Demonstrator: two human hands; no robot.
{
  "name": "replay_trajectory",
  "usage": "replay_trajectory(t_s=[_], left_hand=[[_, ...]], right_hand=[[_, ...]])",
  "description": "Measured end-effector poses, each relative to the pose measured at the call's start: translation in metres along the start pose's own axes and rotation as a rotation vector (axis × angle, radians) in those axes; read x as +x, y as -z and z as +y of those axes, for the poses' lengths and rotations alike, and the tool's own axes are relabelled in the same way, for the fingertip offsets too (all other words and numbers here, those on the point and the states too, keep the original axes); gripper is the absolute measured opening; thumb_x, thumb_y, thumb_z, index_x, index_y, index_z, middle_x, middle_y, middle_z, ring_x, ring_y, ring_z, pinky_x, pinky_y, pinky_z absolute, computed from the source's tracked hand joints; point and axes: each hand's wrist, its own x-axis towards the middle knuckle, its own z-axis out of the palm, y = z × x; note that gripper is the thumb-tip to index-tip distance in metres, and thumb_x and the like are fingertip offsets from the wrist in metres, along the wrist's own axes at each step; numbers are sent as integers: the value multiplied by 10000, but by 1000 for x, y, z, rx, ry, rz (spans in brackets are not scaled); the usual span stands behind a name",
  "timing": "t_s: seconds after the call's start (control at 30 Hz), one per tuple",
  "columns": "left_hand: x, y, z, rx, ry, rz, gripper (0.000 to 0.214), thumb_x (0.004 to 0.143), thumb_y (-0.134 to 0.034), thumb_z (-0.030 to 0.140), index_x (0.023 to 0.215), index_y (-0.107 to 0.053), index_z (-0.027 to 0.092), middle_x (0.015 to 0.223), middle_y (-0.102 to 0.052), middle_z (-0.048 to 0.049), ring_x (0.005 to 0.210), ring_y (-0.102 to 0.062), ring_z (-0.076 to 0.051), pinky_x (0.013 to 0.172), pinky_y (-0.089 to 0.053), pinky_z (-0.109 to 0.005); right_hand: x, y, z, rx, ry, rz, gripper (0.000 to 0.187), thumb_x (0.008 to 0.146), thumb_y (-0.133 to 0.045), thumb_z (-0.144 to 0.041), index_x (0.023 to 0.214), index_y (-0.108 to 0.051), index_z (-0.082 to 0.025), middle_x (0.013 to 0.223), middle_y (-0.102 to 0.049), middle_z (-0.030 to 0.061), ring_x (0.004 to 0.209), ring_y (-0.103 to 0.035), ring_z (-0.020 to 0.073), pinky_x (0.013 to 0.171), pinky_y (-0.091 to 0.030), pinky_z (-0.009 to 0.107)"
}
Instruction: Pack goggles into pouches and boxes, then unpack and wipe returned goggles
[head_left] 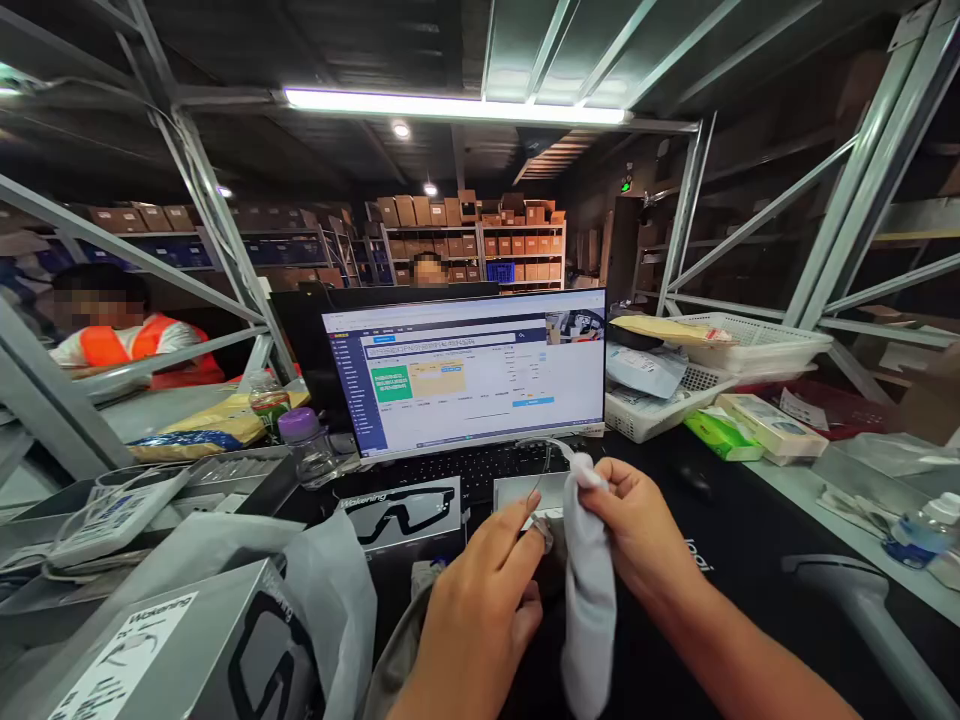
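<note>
A soft, light grey cloth pouch [589, 610] hangs upright, its gathered top pinched in my right hand [641, 525]. A white cord or tail sticks out from that top towards the monitor. My left hand [487, 590] is beside the pouch on its left, fingers curled together; a small greyish bit shows at its fingertips, too unclear to name. Behind the hands lies a pale flat box [514, 490], partly hidden. To its left is a box printed with black glasses [405, 512] and the word Wakening.
A larger grey Wakening box [247, 640] stands lower left by white wrapping [337, 580]. A monitor [465, 375] and keyboard [427, 468] stand ahead. A handheld scanner [847, 590], mouse [694, 482] and white baskets [645, 420] are right; a purple-capped bottle [304, 445] is left. Two people sit beyond.
</note>
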Motion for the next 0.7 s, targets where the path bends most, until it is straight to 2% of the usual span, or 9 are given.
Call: replay_trajectory(t_s=[0.13, 0.23, 0.33, 0.47, 0.53, 0.6, 0.63, 0.7], left_hand=[[-4, -9, 0, -117, 125, -52, 582, 701, -556, -44, 1190, -583, 270, 1498, -510, -77, 1197, -653, -249, 897, -626, -353], [-5, -14, -4, -244, 274, 4, 477, 750, -600, 18, 1159, -574, 261, 1491, -493, -110, 1192, -654, -272, 877, -637, -392], [-4, -17, -7, -330, 347, 55, 430, 761, -633, 53, 1138, -565, 249, 1481, -482, -124, 1224, -631, -281, 841, -649, -382], [-3, -18, -6, -325, 346, 45, 481, 704, -670, 26, 1126, -573, 235, 1465, -483, -138, 1255, -607, -296, 909, -623, -410], [-4, -20, -5, -309, 315, 36, 510, 658, -658, -13, 1096, -591, 239, 1377, -550, -122, 1369, -493, -326, 968, -593, -447], [-5, -22, -4, -336, 310, 33, 518, 628, -668, -3, 1081, -593, 237, 1337, -567, -127, 1449, -368, -352, 955, -597, -458], [-6, -22, -5, -366, 326, 36, 551, 616, -687, 18, 1113, -580, 229, 1376, -539, -147, 1447, -369, -361, 937, -605, -456], [-7, -17, -9, -446, 350, 23, 706, 580, -731, 56, 1237, -520, 206, 1503, -419, -206, 1370, -484, -361, 917, -613, -438]], right_hand=[[11, 5, -4, 94, -58, -54, 494, 498, -936, -373, 657, -505, -192, 572, -566, -62, 495, -433, 71, 491, -330, 194], [12, 5, -4, 92, -29, -84, 523, 489, -951, -385, 681, -503, -197, 607, -579, -56, 525, -456, 81, 509, -342, 200], [5, -1, 1, 41, 30, -110, 506, 511, -943, -363, 694, -499, -205, 625, -568, -56, 563, -468, 94, 536, -358, 207], [-12, -13, 17, -152, 88, -142, 402, 595, -865, -326, 699, -492, -223, 633, -551, -51, 587, -483, 121, 548, -379, 229], [-21, -17, 27, -345, 183, -151, 301, 648, -788, -249, 699, -493, -227, 681, -594, -29, 625, -510, 138, 586, -402, 250], [-26, -19, 34, -524, 309, -141, 214, 681, -710, -180, 699, -502, -226, 727, -632, -12, 664, -533, 150, 631, -416, 269], [-26, -18, 36, -579, 353, -145, 191, 691, -686, -161, 700, -507, -225, 742, -645, -7, 680, -545, 154, 649, -422, 276], [-23, -15, 34, -608, 372, -192, 179, 701, -679, -156, 696, -512, -223, 750, -659, -1, 704, -568, 163, 668, -436, 283]])
